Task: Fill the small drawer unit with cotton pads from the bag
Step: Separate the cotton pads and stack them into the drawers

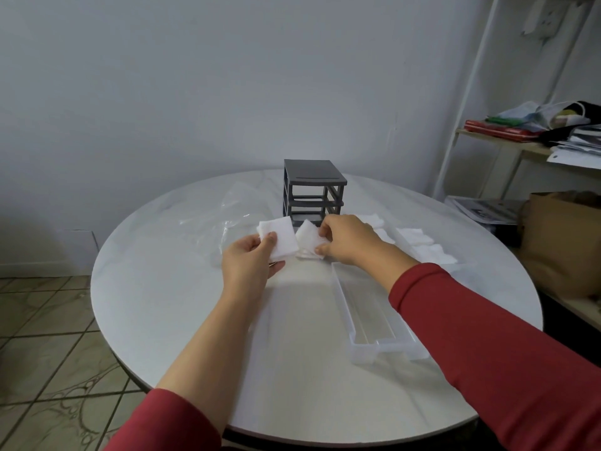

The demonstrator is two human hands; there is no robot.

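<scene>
Two hands pinching cotton pads, frame centre.
Left hand gripping pad stack; right hand clasping pads; empty drawer frame behind, clear drawer lower right.

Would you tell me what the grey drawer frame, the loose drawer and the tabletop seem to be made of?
Drawer frame: likely matte grey moulded plastic, with thin uniform bars. Loose drawer: clear, slightly frosted plastic; the table shows through it. Tabletop: white with faint veining, a marble look; real stone or laminate, unclear.
</scene>
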